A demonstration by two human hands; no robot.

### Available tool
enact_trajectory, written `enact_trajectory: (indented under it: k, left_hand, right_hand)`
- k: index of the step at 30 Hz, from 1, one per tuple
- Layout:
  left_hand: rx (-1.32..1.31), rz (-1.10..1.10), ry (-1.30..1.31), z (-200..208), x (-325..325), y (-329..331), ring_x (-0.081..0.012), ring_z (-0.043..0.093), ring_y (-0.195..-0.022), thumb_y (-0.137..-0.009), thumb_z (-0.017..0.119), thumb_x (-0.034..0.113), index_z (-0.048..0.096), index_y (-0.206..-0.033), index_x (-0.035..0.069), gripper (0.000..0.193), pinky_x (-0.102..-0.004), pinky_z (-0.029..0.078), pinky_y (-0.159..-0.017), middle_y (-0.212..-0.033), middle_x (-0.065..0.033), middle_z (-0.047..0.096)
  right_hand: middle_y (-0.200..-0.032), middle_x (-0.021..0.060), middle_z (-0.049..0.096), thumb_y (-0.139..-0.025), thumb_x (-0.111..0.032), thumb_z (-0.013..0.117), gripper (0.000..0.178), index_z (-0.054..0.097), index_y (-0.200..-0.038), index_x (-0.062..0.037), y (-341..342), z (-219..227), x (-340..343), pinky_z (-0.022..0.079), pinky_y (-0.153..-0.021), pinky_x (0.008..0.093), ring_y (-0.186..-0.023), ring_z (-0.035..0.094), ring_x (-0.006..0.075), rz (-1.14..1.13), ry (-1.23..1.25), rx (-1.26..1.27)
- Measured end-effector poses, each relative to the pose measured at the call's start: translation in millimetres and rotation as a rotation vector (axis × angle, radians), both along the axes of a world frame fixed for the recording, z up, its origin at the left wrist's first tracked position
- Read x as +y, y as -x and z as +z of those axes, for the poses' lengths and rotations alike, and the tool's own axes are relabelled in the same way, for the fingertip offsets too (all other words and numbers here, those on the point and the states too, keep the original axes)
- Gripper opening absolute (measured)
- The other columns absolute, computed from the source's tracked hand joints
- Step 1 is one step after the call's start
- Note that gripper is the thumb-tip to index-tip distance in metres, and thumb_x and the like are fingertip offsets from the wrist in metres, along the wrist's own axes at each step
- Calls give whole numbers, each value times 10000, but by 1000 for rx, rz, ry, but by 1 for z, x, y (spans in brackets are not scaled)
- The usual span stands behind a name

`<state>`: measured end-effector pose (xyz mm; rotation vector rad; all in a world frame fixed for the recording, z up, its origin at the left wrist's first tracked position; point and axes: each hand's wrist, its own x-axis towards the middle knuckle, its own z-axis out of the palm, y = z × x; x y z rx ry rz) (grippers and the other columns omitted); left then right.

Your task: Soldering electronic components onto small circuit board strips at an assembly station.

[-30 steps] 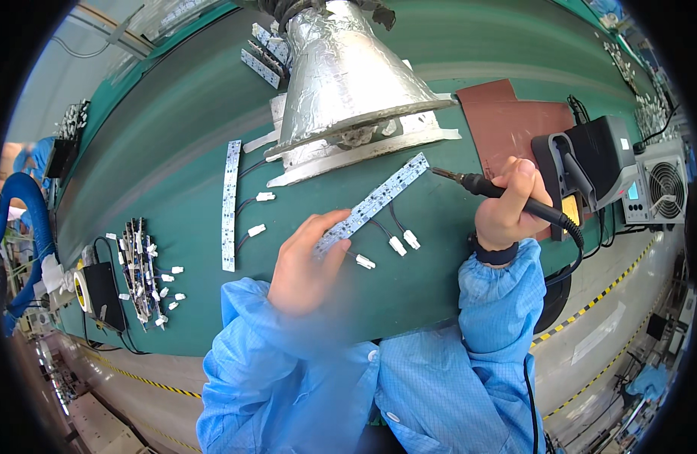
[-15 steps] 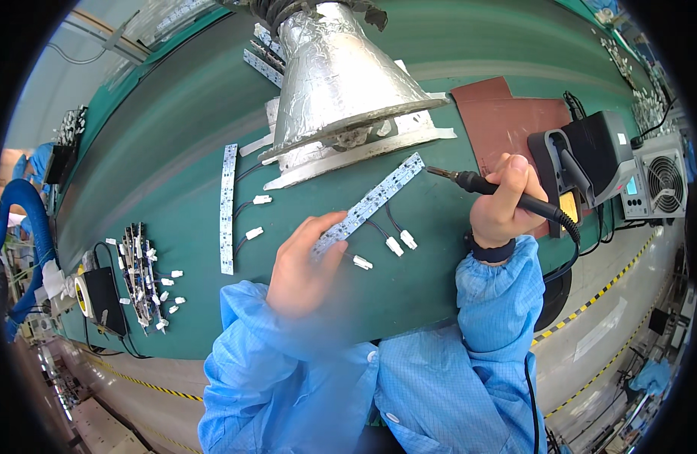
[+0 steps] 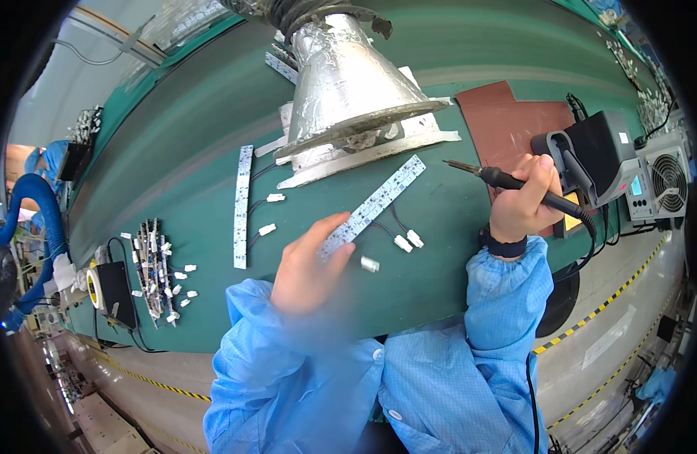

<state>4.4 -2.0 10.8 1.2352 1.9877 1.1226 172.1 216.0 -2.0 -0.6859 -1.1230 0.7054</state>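
My left hand (image 3: 311, 265) pinches the near end of a narrow white circuit board strip (image 3: 375, 203), which slants up to the right over the green mat. Dark leads with white plug connectors (image 3: 403, 243) hang from the strip's right side. In my right hand (image 3: 526, 198) a black soldering iron (image 3: 504, 179) is gripped like a pen. Its metal tip points left, a short way off the strip's far end and not touching it. A second board strip (image 3: 243, 204) lies to the left, with its own wired connectors (image 3: 267, 229).
A foil-wrapped fume hood (image 3: 356, 83) stands at the back middle. On the right are the soldering station (image 3: 591, 163), a brown mat (image 3: 507, 113) and a grey unit with a fan (image 3: 666, 178). Bundled board strips (image 3: 153, 272) and a black box (image 3: 114, 291) lie at the left.
My right hand has drawn the soldering iron's tip slightly away from the strip's far end. The whole view has shifted a little; my left hand keeps its hold on the strip.
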Motion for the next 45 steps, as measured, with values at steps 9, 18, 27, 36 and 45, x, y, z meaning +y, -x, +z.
enact_trajectory:
  k: [9,18,27,36,45]
  left_hand:
    - [29,92,165,12,-68,-13,-196,670,-976,-926,647,46,533,-1278,-19,375,-308,503,-843,-1051,-193,700]
    - [111,518,-264,-6,-112,58,-32,441,-659,-992,556,107,530,-1303,12,327,-187,343,-555,-988,-33,637]
    - [568,474,-67,-28,-89,93,-342,538,-1182,-947,612,134,609,-1221,7,303,-407,420,-1010,-1256,-180,567]
    - [863,857,136,13,-213,147,-313,485,-1277,-857,614,25,539,-1334,25,482,-400,364,-1093,-1342,-164,504]
    - [673,705,290,4,-267,202,-335,301,-1451,-736,839,215,353,-1512,71,926,-398,246,-1186,-1543,-212,313]
  right_hand:
    - [-560,29,408,-969,-137,525,404,412,-600,-17,-5,-4,0,283,-457,266,-504,391,112,19,31,6]
    - [-597,26,395,-989,-101,504,380,431,-627,-12,-3,-5,-2,312,-519,278,-544,384,123,87,33,-5]
    - [-612,18,396,-992,-87,511,364,455,-642,-3,-2,-4,-3,347,-561,282,-573,383,117,91,29,5]
    - [-623,10,402,-983,-73,544,328,480,-673,15,-3,-9,-2,346,-529,256,-554,375,105,110,46,63]
    - [-599,10,355,-978,-66,553,392,415,-616,-3,2,-7,0,317,-537,272,-554,338,107,123,21,77]
